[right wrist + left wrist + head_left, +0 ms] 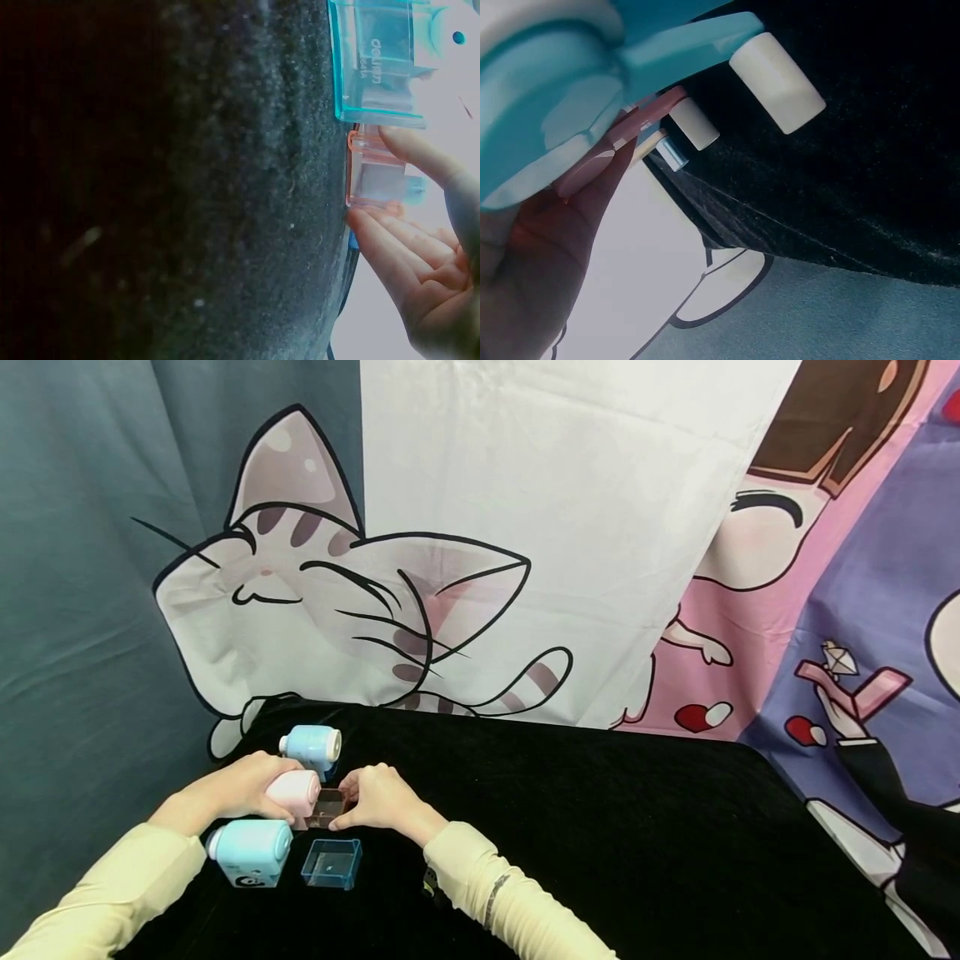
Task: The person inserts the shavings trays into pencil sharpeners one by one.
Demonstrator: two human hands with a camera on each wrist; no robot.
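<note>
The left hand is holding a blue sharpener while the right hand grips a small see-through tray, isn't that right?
Not quite: the head view shows the left hand holding a pink sharpener, not a blue one. The right hand does grip a small see-through tray.

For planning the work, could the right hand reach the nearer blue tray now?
Probably yes: nothing visible blocks the right hand from the nearer blue tray, though it likely must first release the pink tray.
</note>
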